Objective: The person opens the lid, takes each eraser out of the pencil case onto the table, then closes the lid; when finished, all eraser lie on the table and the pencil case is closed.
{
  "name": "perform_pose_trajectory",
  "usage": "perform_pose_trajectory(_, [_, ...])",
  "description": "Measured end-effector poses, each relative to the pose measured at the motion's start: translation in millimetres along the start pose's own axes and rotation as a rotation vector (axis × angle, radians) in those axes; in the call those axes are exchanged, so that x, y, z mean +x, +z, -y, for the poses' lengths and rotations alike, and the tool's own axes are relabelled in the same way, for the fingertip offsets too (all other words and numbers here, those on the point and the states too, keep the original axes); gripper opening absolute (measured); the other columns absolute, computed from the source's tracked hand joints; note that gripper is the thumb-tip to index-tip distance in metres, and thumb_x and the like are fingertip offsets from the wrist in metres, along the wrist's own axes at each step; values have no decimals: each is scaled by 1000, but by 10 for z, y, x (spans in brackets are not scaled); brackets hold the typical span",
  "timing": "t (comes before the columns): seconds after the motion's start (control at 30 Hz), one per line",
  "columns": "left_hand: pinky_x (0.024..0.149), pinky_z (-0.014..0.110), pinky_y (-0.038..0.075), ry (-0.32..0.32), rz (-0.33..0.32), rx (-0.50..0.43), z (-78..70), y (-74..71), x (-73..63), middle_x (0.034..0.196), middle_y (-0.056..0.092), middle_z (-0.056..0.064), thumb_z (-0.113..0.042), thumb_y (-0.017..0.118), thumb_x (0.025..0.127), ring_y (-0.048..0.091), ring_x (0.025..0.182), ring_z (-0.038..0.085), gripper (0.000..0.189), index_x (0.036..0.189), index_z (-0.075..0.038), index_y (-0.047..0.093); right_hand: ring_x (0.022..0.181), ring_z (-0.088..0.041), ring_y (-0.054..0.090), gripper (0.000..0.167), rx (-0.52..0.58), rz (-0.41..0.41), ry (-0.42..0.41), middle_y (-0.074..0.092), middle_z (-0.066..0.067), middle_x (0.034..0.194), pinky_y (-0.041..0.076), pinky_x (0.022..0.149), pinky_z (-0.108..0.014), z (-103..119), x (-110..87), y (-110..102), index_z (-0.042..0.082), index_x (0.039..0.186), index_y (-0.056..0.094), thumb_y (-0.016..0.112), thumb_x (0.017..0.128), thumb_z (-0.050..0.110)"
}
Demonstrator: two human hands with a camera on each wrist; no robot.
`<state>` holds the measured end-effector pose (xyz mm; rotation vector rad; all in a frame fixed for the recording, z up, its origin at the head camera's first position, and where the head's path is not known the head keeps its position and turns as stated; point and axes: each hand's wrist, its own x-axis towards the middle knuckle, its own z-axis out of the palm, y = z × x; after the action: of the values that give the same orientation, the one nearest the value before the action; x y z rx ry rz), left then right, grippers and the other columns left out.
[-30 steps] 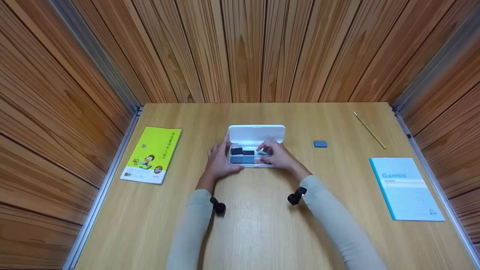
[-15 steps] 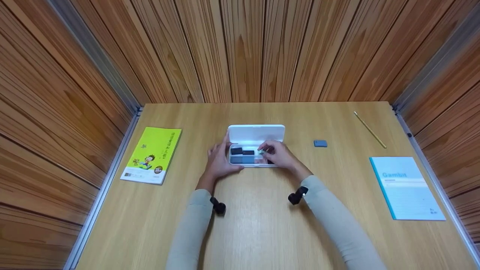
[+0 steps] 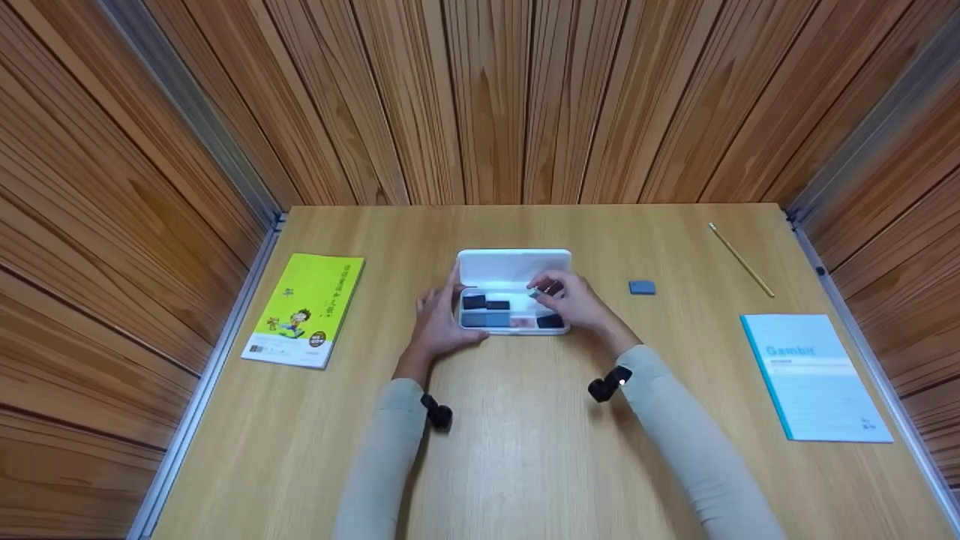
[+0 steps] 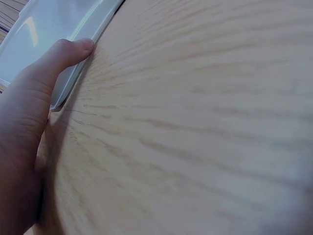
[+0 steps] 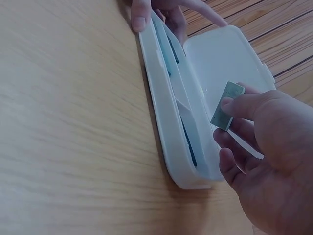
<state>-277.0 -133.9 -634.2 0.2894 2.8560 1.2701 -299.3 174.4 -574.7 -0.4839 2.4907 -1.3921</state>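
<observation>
A white pencil case (image 3: 514, 268) lies on the table with its lid raised at the back. My left hand (image 3: 442, 319) grips its left end, the thumb along the front wall in the left wrist view. Between thumb and fingers, my right hand (image 3: 574, 304) pinches a small greenish block, likely an eraser (image 5: 221, 117), lifted over the case's right part. Inside the case lie two black blocks (image 3: 497, 305) in the back row. The front row holds blue-grey pieces (image 3: 485, 320), a pinkish piece (image 3: 523, 322) and a black one (image 3: 550, 321).
A blue eraser-like block (image 3: 642, 287) lies right of the case, with a pencil (image 3: 741, 259) farther right. A light blue notebook (image 3: 817, 382) is near the right edge. A yellow-green book (image 3: 304, 311) lies at the left. Wood-panelled walls (image 3: 487, 105) surround the table.
My right hand has lifted the greenish block out of the case's back row and shifted slightly right, uncovering the black piece in front. My left hand has stayed put.
</observation>
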Motion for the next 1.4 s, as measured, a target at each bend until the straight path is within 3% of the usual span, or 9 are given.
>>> perform_pose_trajectory(0.43, [133, 63, 19, 4, -6, 3, -18, -12, -8, 161, 62, 7, -55, 101, 74, 49, 149, 34, 146, 183, -38, 4, 128, -35, 63, 28, -4, -17, 46, 72, -15, 139, 50, 111, -46, -114, -165, -338, 13, 141, 73, 65, 114, 13])
perform_pose_trajectory(0.8, [132, 62, 19, 22, -5, -6, -12, -16, -11, 158, 62, 8, -55, 101, 74, 49, 148, 34, 146, 183, -33, 7, 121, -31, 63, 29, -20, -73, 60, 73, -19, 135, 50, 96, -34, -253, -359, -659, 9, 141, 74, 67, 113, 13])
perform_pose_trajectory(1.2, [134, 64, 17, 24, -2, -1, 6, -5, 17, 160, 63, 7, -56, 100, 74, 49, 149, 34, 146, 183, -35, 5, 120, -23, 61, 32, -1, -136, 81, 70, -21, 140, 49, 96, -16, -570, -592, -968, 4, 145, 69, 64, 115, 12])
perform_pose_trajectory(1.4, [135, 64, 16, 9, -6, -10, 5, 0, -2, 160, 61, 6, -57, 100, 73, 49, 150, 33, 146, 182, -38, 5, 116, -16, 62, 33, 2, -165, 98, 70, -23, 140, 50, 93, -12, -725, -704, -1123, 1, 145, 69, 65, 114, 13])
